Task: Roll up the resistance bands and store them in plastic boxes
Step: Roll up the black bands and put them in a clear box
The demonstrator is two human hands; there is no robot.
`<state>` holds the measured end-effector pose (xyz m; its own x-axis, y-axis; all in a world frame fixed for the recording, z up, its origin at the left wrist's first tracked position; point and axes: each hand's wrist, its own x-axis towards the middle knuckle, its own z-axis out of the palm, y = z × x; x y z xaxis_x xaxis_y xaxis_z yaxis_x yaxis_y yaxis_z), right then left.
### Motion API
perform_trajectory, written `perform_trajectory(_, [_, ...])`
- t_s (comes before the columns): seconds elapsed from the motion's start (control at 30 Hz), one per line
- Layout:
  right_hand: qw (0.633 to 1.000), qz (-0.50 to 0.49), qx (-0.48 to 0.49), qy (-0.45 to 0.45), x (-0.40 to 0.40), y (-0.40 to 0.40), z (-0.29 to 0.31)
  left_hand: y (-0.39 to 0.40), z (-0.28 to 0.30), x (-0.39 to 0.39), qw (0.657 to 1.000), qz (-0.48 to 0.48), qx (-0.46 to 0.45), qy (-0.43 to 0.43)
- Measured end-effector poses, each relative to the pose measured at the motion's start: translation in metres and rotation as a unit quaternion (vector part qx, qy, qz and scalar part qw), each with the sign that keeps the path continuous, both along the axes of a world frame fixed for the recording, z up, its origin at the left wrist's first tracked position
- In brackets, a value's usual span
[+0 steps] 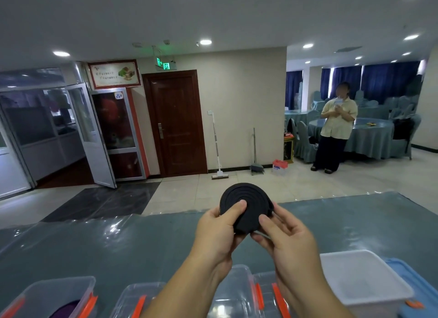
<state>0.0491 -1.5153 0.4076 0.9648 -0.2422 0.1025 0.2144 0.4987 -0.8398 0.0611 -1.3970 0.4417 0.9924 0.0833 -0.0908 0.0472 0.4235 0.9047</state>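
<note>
My left hand (pixel 219 232) and right hand (pixel 284 234) both pinching the rolled black band (pixel 246 204) (tail perhaps loose) above the table (pixel 142 242)

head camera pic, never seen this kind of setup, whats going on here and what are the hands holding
There is no machine here. One wide-angle camera worn on a person's head looks forward and down at their own hands. The left hand and right hand hold a black resistance band, wound into a flat coil, above a table with a shiny grey-blue cover. The left thumb presses the coil's centre. Along the near edge stand clear plastic boxes with orange clips, one with something purple inside, and a white box.
</note>
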Motion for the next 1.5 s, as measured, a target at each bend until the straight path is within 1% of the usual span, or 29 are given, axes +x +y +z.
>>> perform_trajectory(0.13, [0.999, 0.021, -0.039, 0.022, 0.005, -0.029, -0.011, -0.007, -0.010, 0.009, 0.998, -0.026, 0.061, 0.018])
perform_trajectory(0.2, [0.998, 0.038, -0.054, 0.024, 0.007, -0.038, -0.017, -0.009, -0.017, 0.011, 0.997, -0.028, 0.069, 0.024])
perform_trajectory(0.3, [0.997, 0.042, -0.062, 0.032, 0.009, -0.039, -0.029, -0.018, -0.033, 0.012, 0.998, -0.006, 0.044, 0.047])
perform_trajectory(0.47, [0.996, 0.027, -0.032, 0.079, 0.014, -0.020, -0.070, -0.013, -0.073, 0.017, 0.995, 0.033, 0.025, 0.092])
perform_trajectory(0.57, [0.991, 0.048, -0.032, 0.119, 0.023, -0.001, -0.103, 0.003, -0.101, 0.022, 0.989, 0.040, 0.012, 0.139])
perform_trajectory(0.67, [0.983, 0.054, -0.062, 0.162, 0.034, 0.021, -0.138, 0.025, -0.136, 0.036, 0.980, 0.039, 0.005, 0.194])
perform_trajectory(0.83, [0.960, 0.079, -0.076, 0.256, 0.062, 0.048, -0.188, 0.061, -0.189, 0.057, 0.965, 0.041, -0.004, 0.260])
perform_trajectory(0.9, [0.948, 0.100, -0.082, 0.290, 0.073, 0.058, -0.205, 0.079, -0.209, 0.067, 0.955, 0.021, -0.015, 0.296])
perform_trajectory(1.0, [0.932, 0.122, -0.100, 0.326, 0.087, 0.073, -0.228, 0.107, -0.238, 0.082, 0.940, -0.004, -0.025, 0.340])
perform_trajectory(1.1, [0.918, 0.119, -0.122, 0.358, 0.100, 0.081, -0.255, 0.123, -0.265, 0.096, 0.928, -0.021, -0.025, 0.370])
perform_trajectory(1.23, [0.900, 0.123, -0.158, 0.386, 0.120, 0.084, -0.284, 0.134, -0.305, 0.117, 0.919, -0.014, 0.013, 0.393])
perform_trajectory(1.37, [0.882, 0.140, -0.205, 0.401, 0.150, 0.085, -0.302, 0.137, -0.332, 0.143, 0.911, -0.009, 0.045, 0.410])
perform_trajectory(1.5, [0.859, 0.144, -0.236, 0.431, 0.173, 0.085, -0.319, 0.129, -0.359, 0.170, 0.903, -0.034, 0.113, 0.412])
